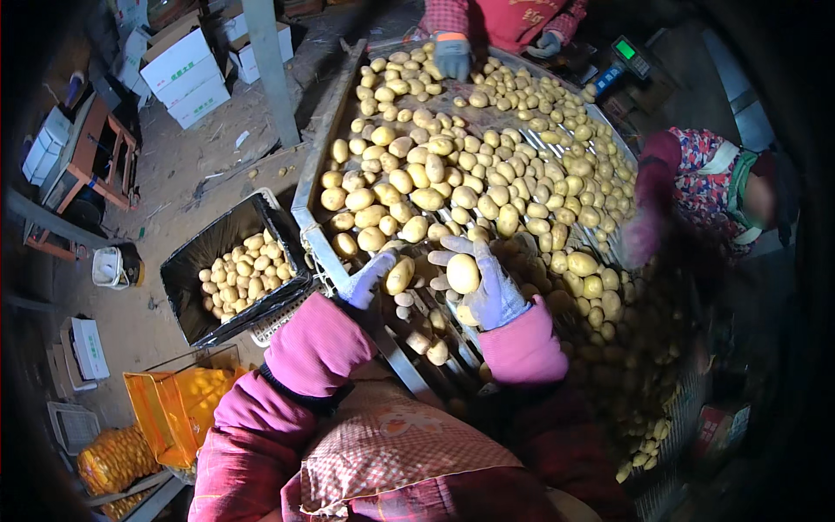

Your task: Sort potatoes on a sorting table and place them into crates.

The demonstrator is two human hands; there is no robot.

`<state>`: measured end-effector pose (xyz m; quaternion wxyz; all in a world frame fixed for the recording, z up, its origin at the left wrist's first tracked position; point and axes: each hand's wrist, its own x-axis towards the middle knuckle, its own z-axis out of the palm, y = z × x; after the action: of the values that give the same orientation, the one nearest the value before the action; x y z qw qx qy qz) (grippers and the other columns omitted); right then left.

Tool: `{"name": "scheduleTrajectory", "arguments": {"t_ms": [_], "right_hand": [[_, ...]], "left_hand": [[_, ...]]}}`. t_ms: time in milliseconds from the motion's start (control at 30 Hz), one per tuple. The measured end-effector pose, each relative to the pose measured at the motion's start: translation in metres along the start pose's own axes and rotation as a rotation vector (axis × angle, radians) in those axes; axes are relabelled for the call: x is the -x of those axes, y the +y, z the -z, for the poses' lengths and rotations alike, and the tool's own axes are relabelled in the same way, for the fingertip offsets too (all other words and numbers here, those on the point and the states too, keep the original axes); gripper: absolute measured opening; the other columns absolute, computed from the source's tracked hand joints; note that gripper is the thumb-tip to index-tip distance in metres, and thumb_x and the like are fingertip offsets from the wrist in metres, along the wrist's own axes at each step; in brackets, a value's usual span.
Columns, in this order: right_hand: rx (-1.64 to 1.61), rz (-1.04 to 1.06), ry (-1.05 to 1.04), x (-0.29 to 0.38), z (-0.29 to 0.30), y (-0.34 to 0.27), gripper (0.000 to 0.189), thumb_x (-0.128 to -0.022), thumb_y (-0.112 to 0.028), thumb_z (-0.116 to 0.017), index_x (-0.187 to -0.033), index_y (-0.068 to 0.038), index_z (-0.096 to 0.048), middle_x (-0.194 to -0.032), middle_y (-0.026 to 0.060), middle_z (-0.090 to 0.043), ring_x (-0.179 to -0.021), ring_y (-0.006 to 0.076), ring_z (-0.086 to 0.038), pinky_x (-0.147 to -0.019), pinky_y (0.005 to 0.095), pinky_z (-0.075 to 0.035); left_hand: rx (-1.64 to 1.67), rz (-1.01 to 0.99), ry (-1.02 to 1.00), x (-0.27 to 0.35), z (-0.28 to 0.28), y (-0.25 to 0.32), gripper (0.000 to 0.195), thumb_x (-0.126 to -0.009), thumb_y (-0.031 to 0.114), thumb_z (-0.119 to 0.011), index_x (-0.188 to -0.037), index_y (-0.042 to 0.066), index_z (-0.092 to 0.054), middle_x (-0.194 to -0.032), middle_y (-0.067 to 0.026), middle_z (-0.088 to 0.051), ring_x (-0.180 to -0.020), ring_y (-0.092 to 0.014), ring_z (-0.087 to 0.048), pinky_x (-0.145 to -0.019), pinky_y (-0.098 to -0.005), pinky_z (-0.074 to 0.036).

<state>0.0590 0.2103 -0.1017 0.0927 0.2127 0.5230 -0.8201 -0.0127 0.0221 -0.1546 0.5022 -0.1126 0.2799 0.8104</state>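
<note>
My left hand (369, 282), in a pale purple work glove, is cupped against an oval potato (399, 275) at the near left corner of the sorting table. My right hand (497, 287) wears a matching glove and has a round yellow potato (463, 273) in its palm, the fingers spread behind it. Below both hands run the metal bars (464, 346) of a slatted sorting bed, with a few small potatoes (437, 352) on them. Beyond my hands a thick layer of loose potatoes (427, 199) covers the bed.
A black-lined crate (179, 287) of potatoes stands left of the metal frame (319, 228). An orange mesh bag (153, 404) is lower left. Across the bed, a co-worker's gloved hand (452, 57) reaches in. Another person (708, 169) works at the right, near a digital scale (627, 52).
</note>
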Motion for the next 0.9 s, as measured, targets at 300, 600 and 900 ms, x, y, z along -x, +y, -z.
{"name": "scheduleTrajectory", "arguments": {"t_ms": [300,600,900], "right_hand": [[0.261,0.310,0.163,0.017,0.032,-0.017,0.046,-0.096,-0.033,-0.045,-0.132,-0.005,-0.045,-0.123,0.0102,-0.054,-0.109,0.0177,-0.053,-0.089,0.0300,-0.044],[0.672,0.522,-0.055,0.001,0.014,0.003,0.040,-0.088,-0.009,-0.059,-0.124,0.002,-0.049,-0.123,0.0167,-0.053,-0.113,0.0269,-0.051,-0.096,0.0357,-0.041],[0.579,0.273,-0.182,-0.029,0.020,0.004,0.026,-0.086,-0.001,-0.058,-0.111,-0.006,-0.056,-0.089,0.0006,-0.054,-0.077,0.0063,-0.050,-0.068,0.0212,-0.046]], "left_hand": [[-0.099,-0.135,-0.088,-0.003,-0.023,-0.029,0.047,-0.091,0.029,-0.051,-0.133,0.009,-0.043,-0.118,-0.0073,-0.054,-0.100,-0.024,-0.059,-0.078,-0.0406,-0.054],[0.299,0.037,-0.134,0.008,-0.025,-0.023,0.055,-0.087,0.041,-0.053,-0.129,0.007,-0.046,-0.120,-0.0162,-0.058,-0.108,-0.033,-0.058,-0.086,-0.0491,-0.051],[0.222,0.115,-0.297,0.043,-0.013,-0.004,0.062,-0.086,0.026,-0.060,-0.140,0.013,-0.033,-0.124,-0.0135,-0.054,-0.106,-0.039,-0.058,-0.087,-0.0450,-0.053]]}}
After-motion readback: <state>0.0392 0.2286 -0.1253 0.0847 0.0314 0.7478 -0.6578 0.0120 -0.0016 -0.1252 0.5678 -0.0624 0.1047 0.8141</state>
